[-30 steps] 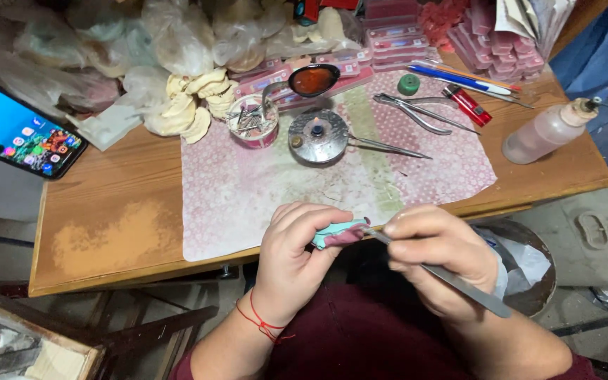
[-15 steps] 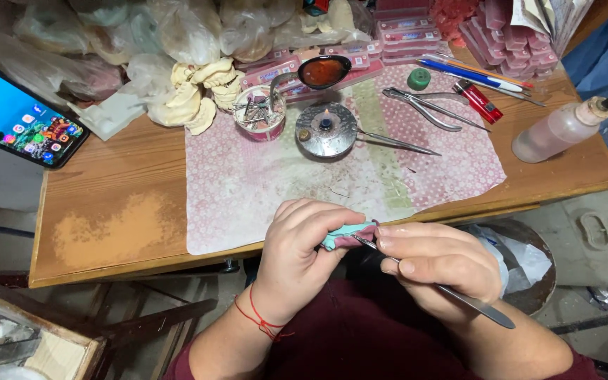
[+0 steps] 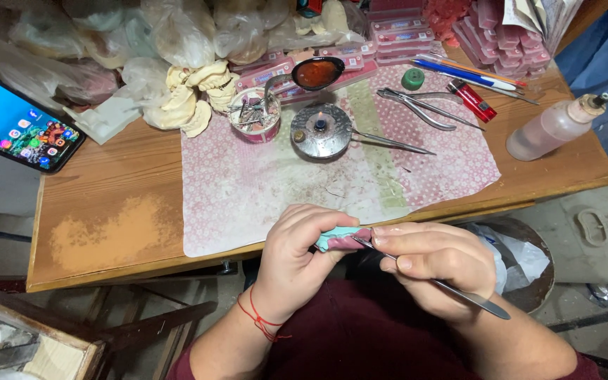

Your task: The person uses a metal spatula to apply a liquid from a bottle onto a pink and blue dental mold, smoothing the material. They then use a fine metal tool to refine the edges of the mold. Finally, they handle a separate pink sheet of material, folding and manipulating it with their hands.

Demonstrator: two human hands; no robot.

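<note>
Both hands meet just below the desk edge. Left hand [image 3: 297, 260] curls shut around a small teal block [image 3: 336, 238] topped with a dark pink, waxy patch, only its right end showing past the fingers. Right hand [image 3: 434, 264] pinches a thin metal tool [image 3: 459, 294] like a pen, its tip touching the pink patch. Beyond the hands a small burner [image 3: 321, 131] stands on a pink flowered cloth [image 3: 248, 190].
</note>
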